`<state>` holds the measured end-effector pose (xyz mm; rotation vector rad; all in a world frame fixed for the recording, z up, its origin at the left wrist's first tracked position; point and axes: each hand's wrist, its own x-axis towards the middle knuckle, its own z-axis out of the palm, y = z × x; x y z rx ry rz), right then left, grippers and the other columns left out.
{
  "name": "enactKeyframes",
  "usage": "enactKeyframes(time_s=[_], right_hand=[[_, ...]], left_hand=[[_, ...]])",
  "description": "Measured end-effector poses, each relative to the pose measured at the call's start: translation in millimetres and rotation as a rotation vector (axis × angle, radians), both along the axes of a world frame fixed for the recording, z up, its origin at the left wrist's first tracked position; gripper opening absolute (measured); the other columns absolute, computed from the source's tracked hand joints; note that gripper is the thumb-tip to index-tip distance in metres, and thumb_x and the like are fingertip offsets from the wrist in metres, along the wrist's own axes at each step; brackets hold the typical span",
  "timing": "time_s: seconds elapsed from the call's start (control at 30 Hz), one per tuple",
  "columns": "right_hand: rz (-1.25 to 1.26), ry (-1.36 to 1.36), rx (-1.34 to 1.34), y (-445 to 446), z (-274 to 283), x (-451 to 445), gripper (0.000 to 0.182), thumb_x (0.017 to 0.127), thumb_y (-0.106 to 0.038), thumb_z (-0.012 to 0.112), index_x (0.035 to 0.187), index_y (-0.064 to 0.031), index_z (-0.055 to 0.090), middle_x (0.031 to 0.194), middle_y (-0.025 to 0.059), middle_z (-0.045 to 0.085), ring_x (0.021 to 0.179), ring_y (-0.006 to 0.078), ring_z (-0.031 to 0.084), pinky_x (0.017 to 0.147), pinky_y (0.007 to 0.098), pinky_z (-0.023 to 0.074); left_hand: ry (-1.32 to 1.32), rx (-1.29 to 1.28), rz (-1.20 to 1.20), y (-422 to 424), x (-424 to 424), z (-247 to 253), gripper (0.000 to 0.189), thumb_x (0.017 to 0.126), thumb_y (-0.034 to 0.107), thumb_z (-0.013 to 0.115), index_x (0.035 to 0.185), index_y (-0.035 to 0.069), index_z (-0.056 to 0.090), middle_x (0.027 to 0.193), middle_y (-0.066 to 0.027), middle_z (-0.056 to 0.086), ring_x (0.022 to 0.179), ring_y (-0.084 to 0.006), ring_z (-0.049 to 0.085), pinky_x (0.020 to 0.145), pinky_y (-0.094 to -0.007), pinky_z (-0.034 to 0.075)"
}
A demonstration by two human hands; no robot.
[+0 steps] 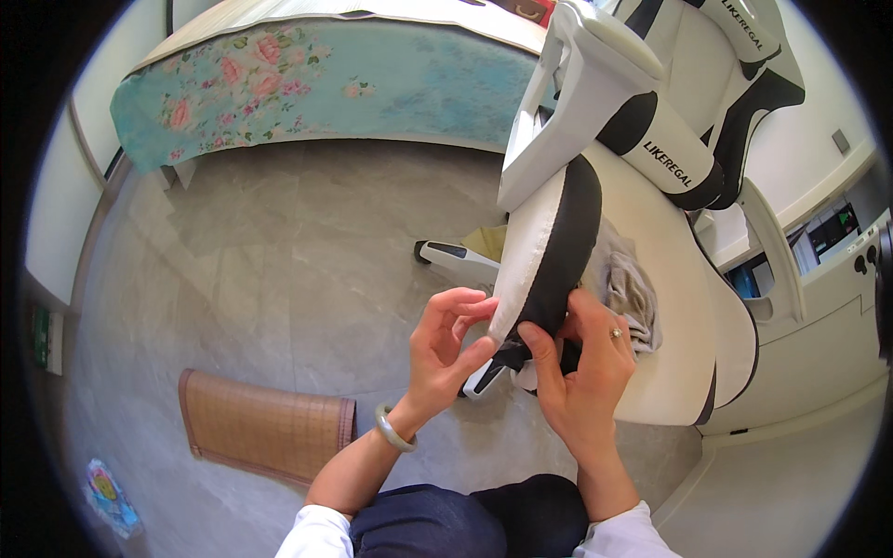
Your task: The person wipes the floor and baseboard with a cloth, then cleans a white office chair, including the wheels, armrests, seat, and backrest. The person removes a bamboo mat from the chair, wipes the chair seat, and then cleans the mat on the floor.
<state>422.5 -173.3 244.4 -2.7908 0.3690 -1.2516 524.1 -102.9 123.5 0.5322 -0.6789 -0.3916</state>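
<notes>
A white and black gaming chair (670, 279) faces me, turned at an angle. The front corner of its padded side bolster (534, 251), white outside with a black strip, lies between my hands. My left hand (450, 342), with a bangle at the wrist, has its thumb and fingertips apart against the white outer side. With its thumb on the black strip and fingers at the inner side, my right hand (586, 370) grips the bolster's front end. It wears a ring. Loose black material (513, 354) shows under the corner. A crumpled greyish cloth (631, 300) rests on the seat beside my right hand.
Above the bolster rises the white armrest (579, 91). One wheeled chair leg (453, 252) reaches left over the tiled floor. A folded woven mat (265, 422) and a colourful plastic packet (111, 496) lie there. A bed with a floral cover (314, 87) stands behind; white furniture (823, 342) is at right.
</notes>
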Motion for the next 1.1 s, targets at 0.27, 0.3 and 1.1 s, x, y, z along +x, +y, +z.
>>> enactKeyframes(time_s=[0.27,0.3,1.1], right_hand=[[0.021,-0.047,0.046,-8,-1,-4,0.02,0.086,-0.013,0.066,0.103,-0.0025,0.062,0.069,0.0056,0.058,0.063,0.0229,0.052,0.066,0.0349,0.04],[0.032,-0.056,0.084,-7,0,-5,0.018,0.087,-0.011,0.063,0.102,-0.0027,0.062,0.07,0.0059,0.058,0.064,0.0231,0.053,0.067,0.0352,0.0401],[0.086,-0.153,0.473,-11,0,-5,0.016,0.091,-0.005,0.049,0.098,-0.0028,0.064,0.078,0.0101,0.066,0.07,0.0251,0.055,0.071,0.0364,0.0429]], left_hand=[[-0.433,0.281,0.469,-6,-4,15,0.065,0.079,0.013,0.078,0.132,0.001,0.043,0.108,-0.0054,0.053,0.1,-0.015,0.056,0.092,-0.0337,0.043],[-0.366,0.265,0.394,-5,-2,16,0.065,0.076,0.014,0.079,0.131,0.001,0.045,0.105,-0.0055,0.054,0.099,-0.0155,0.057,0.09,-0.0331,0.045],[-0.371,0.494,0.361,11,-4,53,0.06,0.074,0.007,0.077,0.129,0.004,0.053,0.109,-0.0056,0.052,0.106,-0.0192,0.057,0.089,-0.0381,0.05]])
